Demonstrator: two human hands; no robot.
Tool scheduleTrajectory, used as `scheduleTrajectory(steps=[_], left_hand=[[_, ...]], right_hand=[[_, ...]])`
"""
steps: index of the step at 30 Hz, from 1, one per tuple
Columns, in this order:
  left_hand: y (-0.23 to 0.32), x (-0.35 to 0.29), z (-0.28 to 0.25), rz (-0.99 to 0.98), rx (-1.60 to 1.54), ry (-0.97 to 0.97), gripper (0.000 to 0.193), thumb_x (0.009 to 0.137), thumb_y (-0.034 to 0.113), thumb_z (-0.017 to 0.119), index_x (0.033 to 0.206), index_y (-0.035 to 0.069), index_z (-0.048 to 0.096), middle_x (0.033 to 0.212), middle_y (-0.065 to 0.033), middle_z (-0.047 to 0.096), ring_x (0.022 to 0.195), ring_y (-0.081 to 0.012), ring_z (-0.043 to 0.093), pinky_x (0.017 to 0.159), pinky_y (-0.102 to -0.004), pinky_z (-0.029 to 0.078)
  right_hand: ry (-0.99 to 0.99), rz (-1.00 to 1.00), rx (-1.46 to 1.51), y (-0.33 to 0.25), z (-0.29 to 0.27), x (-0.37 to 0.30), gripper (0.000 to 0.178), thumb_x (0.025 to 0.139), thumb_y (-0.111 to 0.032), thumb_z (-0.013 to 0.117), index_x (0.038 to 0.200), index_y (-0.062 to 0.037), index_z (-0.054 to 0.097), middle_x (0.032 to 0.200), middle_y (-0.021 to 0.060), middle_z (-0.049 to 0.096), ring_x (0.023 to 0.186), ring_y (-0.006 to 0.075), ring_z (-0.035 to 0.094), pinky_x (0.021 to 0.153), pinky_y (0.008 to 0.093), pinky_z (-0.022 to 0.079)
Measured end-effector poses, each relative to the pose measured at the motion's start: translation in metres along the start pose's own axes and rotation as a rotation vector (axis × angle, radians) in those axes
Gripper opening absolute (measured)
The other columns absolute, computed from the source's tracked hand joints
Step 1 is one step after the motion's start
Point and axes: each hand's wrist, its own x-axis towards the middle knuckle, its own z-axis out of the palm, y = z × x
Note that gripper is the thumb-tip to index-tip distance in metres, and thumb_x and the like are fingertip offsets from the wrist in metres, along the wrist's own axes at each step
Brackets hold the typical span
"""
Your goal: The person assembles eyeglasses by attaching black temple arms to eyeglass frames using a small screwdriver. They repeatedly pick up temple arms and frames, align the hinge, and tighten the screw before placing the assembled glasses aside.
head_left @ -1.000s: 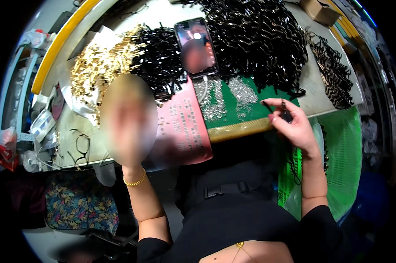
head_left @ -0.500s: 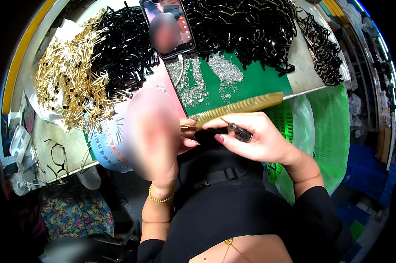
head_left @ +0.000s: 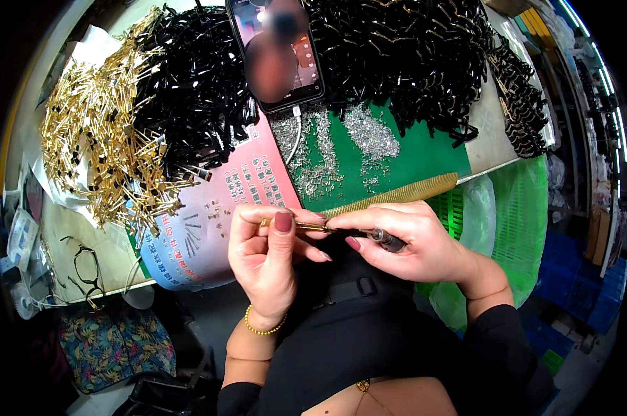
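Note:
My left hand pinches a thin gold metal strip, which looks like an eyeglass temple arm, between thumb and fingers. My right hand is closed around a small screwdriver with a dark handle and silver collar. The screwdriver points left, toward the strip's right end, where the fingertips of both hands nearly meet. Whether its tip touches the strip is hidden by my right fingers. Both hands are in front of the table edge, over my lap. Tiny silver screw-like pieces lie in heaps beyond them.
A green mat has a gold mesh strip along its front edge. Behind lie piles of gold temple arms and black frame parts, with a cabled phone between. Glasses lie left; a green basket stands right.
The screwdriver has swung from pointing up and left to lying nearly level with the gold strip. My left thumb now shows upright against the strip. The whole view has shifted slightly.

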Motion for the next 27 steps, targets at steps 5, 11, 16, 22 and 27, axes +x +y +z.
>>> scheduleTrajectory(steps=[5,11,16,22,27], left_hand=[[-0.007,0.001,0.001,0.044,-0.013,-0.040,0.016,0.105,0.013,0.056,0.108,-0.001,0.049,0.103,-0.0206,0.068,0.081,-0.0207,0.071,0.058,-0.0270,0.062],[-0.003,-0.001,-0.001,0.061,-0.025,-0.041,0.016,0.105,0.012,0.056,0.108,-0.001,0.048,0.101,-0.0202,0.068,0.083,-0.0235,0.072,0.059,-0.0291,0.063],[-0.005,-0.002,0.001,0.072,-0.019,-0.042,0.014,0.104,0.009,0.058,0.107,-0.002,0.049,0.101,-0.0207,0.068,0.087,-0.0237,0.072,0.062,-0.0299,0.064],[-0.009,-0.008,0.004,0.052,-0.019,-0.110,0.012,0.102,0.006,0.060,0.104,-0.002,0.052,0.104,-0.0225,0.070,0.086,-0.0228,0.072,0.069,-0.0297,0.064],[0.005,-0.005,-0.016,0.167,0.788,-0.428,0.013,0.092,0.002,0.071,0.103,0.002,0.066,0.090,-0.0115,0.073,0.075,-0.0212,0.072,0.064,-0.0314,0.057]], right_hand=[[0.013,-0.054,-0.098,-0.003,0.000,0.004,0.036,0.083,0.006,0.070,0.118,-0.0016,0.071,0.092,0.0111,0.074,0.074,0.0213,0.070,0.066,0.0304,0.055],[-0.001,-0.109,-0.124,0.000,-0.005,0.005,0.042,0.079,0.006,0.073,0.119,-0.0036,0.071,0.080,0.0087,0.069,0.064,0.0192,0.065,0.059,0.0308,0.051],[0.018,-0.121,-0.185,0.001,-0.006,0.007,0.038,0.079,0.005,0.075,0.116,-0.0035,0.072,0.076,0.0078,0.067,0.063,0.0193,0.063,0.056,0.0308,0.049],[-0.031,-0.094,-0.191,0.005,-0.022,0.004,0.021,0.082,-0.004,0.077,0.103,-0.0051,0.070,0.083,0.0085,0.069,0.069,0.0260,0.068,0.060,0.0352,0.053],[-0.121,-0.113,-0.271,0.003,-0.035,-0.006,0.013,0.083,-0.005,0.078,0.095,-0.0061,0.073,0.075,0.0061,0.066,0.063,0.0218,0.064,0.055,0.0306,0.048]])
